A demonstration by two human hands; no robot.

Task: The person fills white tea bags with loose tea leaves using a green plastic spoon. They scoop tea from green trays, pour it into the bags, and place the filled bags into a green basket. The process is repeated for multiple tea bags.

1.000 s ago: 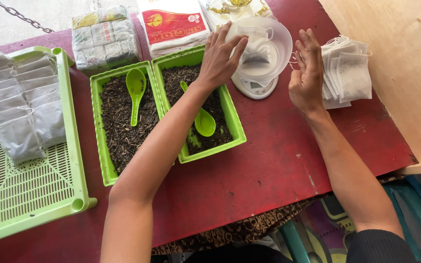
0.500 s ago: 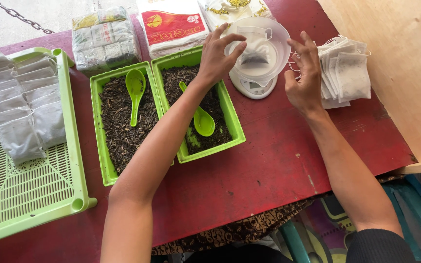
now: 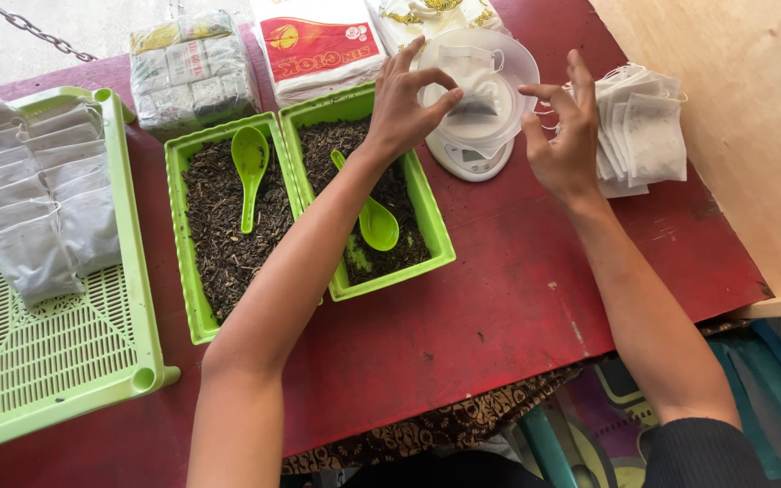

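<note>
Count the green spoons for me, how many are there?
2. One green spoon lies in the left tray of tea leaves; the other spoon lies in the right tray, partly under the left forearm.

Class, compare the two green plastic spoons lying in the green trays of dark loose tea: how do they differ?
The left green plastic spoon lies fully in view with its bowl toward the far end of its tray; the right green plastic spoon has its bowl toward the near end and its handle partly hidden under the left arm. Both rest on tea, share one colour, untouched.

Green trays (image 3: pixel 436 237), red table (image 3: pixel 499 316).
</note>
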